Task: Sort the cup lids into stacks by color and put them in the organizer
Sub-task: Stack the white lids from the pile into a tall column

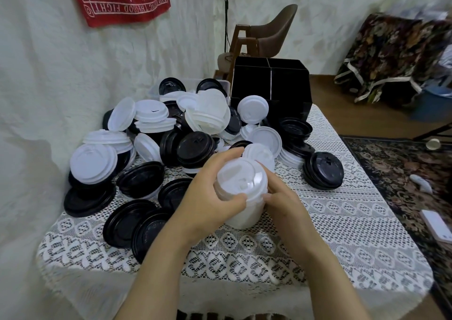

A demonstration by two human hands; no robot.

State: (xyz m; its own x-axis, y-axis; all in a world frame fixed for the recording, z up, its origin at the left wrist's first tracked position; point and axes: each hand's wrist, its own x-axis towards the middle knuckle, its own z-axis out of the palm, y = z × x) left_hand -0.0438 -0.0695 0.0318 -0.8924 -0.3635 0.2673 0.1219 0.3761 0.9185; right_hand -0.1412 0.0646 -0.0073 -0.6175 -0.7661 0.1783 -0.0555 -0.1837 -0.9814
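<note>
Hands: two, left hand and right hand; white lid stack: one, held between them. Organizer: one, black, beyond the hands. Loose white lids and black lids: heaped beyond and left of the hands, too overlapped to count.

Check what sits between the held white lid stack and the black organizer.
Not bare. In the head view, loose white lids and a few black lids from the pile lie between the white lid stack and the organizer.
</note>
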